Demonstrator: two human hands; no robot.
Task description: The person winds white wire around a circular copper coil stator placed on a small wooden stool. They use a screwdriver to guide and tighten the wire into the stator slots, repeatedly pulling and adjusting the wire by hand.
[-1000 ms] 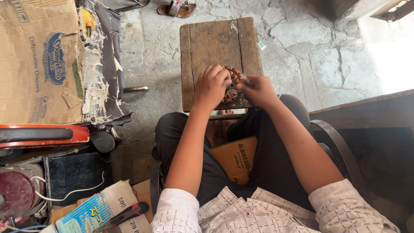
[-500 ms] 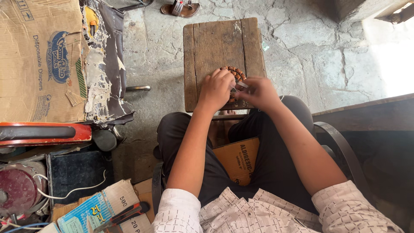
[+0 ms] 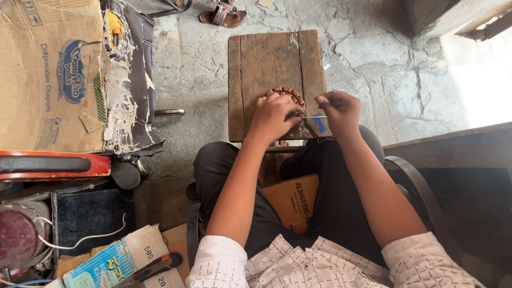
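Brown corrugated cardboard box (image 3: 50,74), flattened and printed, lies at the far left against a torn dark sheet with peeling white patches (image 3: 130,90). Below it, a red-rimmed tool body (image 3: 53,165), a dark case (image 3: 88,218) crossed by a white cable (image 3: 80,240), and a small printed carton (image 3: 112,261) sit crowded together at the lower left. Cracked grey stone floor (image 3: 197,69) spreads beyond, with a brown sandal (image 3: 223,16) at the top edge. Centre: a worn wooden stool (image 3: 256,69) of rough planks, standing just in front of the seated person's knees. On its near half rests a ring-shaped copper coil winding (image 3: 285,93), orange-brown, partly covered by the left hand (image 3: 274,117), whose fingers are curled down and pressed onto the ring. A thin wire (image 3: 312,117) runs taut from under that hand across to the right hand (image 3: 338,109), which pinches the wire's end between thumb and fingertips, the other fingers folded in. A blue mark (image 3: 319,124) shows on the stool just below the wire. A brown cardboard packet (image 3: 293,200) lies between the person's dark-trousered legs. A dark wooden ledge (image 3: 458,149) closes the right side.
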